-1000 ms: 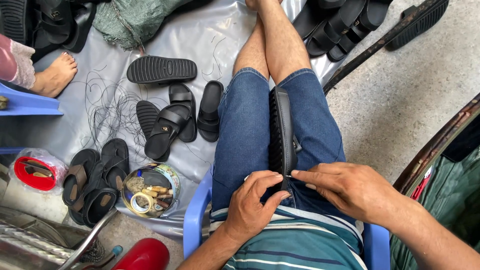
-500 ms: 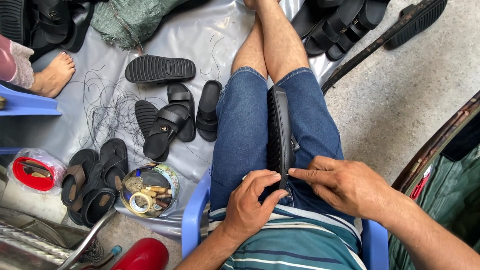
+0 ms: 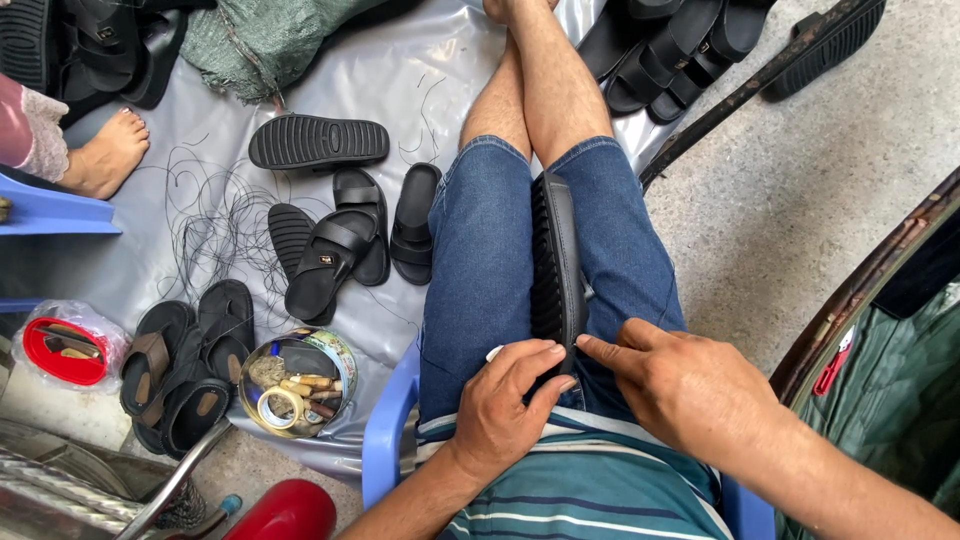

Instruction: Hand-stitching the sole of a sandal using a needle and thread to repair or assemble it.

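Sandal [image 3: 556, 265] clamped on edge between my thighs to steady it. Left hand [image 3: 505, 405] grips its near end; right hand [image 3: 690, 385] beside it, fingertips pinching at the edge.

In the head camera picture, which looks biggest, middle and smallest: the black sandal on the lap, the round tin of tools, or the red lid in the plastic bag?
1. Black ridged sandal standing on edge between the knees, though it is nearer the camera.
2. Round metal tin of tools.
3. Red round lid in the clear plastic bag; it looks close to the tin in size, so this is unsure.
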